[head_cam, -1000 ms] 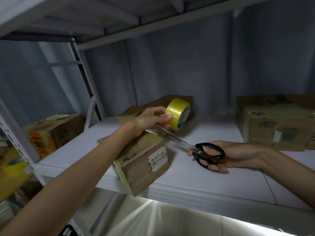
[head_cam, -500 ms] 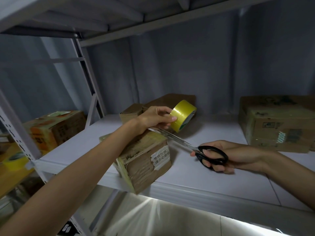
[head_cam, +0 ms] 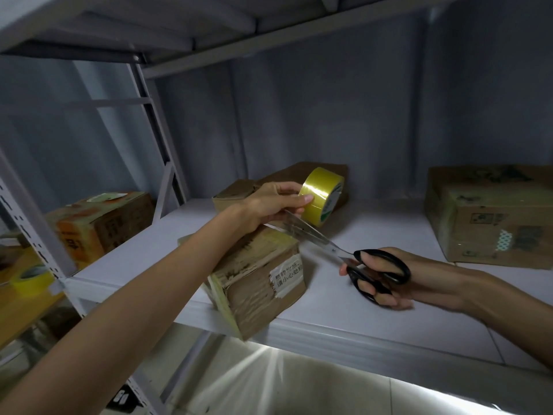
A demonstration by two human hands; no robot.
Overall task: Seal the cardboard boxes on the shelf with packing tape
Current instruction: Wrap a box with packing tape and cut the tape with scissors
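Note:
A small worn cardboard box with a white label sits at the front edge of the white shelf, one corner hanging over the edge. Above it my left hand holds a yellow roll of packing tape. My right hand grips black-handled scissors. Their blades point up and left, reaching under the roll just below my left fingers. Whether the blades touch the tape strip is hidden.
More cardboard boxes stand on the shelf: two at the back behind my left hand and a large one at the right. On the neighbouring rack at left sit an orange-printed box and a second yellow tape roll. An upper shelf hangs overhead.
The tape roll has tilted and risen slightly in my left hand. The scissor blades have closed and reach further in under the roll.

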